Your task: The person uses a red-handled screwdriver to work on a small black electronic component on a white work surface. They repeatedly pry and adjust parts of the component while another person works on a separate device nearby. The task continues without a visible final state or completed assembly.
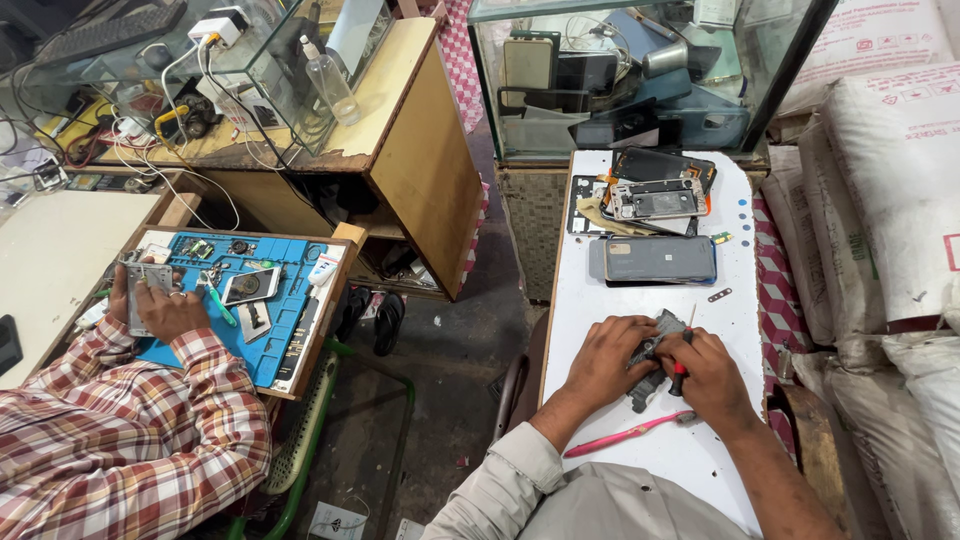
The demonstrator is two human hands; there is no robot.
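My left hand (608, 360) grips a grey phone frame part (655, 352) and presses it onto the white table (640, 470). My right hand (712, 375) holds a small red-handled screwdriver (680, 372) with its tip at that part. A pink toothbrush (625, 436) lies just in front of my hands. Further back lie a blue-grey phone (660, 259), face down, and an opened phone (657, 199) with its inner parts showing.
To the left, another person in a checked shirt (110, 440) works on a phone over a blue repair mat (270, 300). Glass cases (640, 80) hold phones at the back. White sacks (890, 200) are stacked on the right. A wooden cabinet (420, 150) stands between the tables.
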